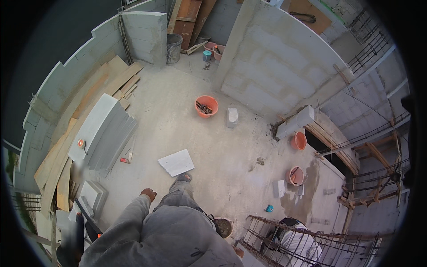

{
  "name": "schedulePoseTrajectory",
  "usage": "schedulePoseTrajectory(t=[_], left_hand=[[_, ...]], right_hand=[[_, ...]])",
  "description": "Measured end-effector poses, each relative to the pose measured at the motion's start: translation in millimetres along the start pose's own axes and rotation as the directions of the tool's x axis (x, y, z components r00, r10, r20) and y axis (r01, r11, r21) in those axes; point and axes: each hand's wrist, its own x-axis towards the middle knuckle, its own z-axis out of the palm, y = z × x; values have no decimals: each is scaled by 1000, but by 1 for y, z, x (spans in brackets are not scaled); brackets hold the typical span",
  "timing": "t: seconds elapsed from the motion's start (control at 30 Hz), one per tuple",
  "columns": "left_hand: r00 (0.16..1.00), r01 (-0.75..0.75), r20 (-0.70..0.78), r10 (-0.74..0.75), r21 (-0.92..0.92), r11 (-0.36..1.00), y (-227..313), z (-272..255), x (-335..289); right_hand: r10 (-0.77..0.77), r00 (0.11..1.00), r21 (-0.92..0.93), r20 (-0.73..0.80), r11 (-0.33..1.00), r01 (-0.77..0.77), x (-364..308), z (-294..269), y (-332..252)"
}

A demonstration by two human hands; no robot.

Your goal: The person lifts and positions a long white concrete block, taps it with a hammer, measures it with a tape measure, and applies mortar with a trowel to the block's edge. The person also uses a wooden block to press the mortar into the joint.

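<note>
My left hand (149, 194) hangs beside my left leg with its fingers curled in, and nothing shows in it. Just ahead of my foot lies a white block (176, 163) with one slanted end, flat on the concrete floor. Only a small part of my right hand (239, 252) shows at my right side, its fingers hidden. Nearest to it is a bucket (223, 227) of grey mortar-like material, close against my right hip; whether the hand touches it I cannot tell.
Stacked white blocks (104, 133) and long boards (66, 149) line the left wall. An orange tub (206, 107) of tools and a small block (232, 117) stand ahead. A rebar cage (284, 242) stands at right, with a person in white (300, 247) behind it.
</note>
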Motion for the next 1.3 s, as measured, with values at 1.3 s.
schedulePoseTrajectory(t=[1.3], left_hand=[[785, -609, 212, 583, 443, 658, 366, -53, 125]], right_hand=[[539, 828, 591, -155, 722, -359, -167, 127, -55]])
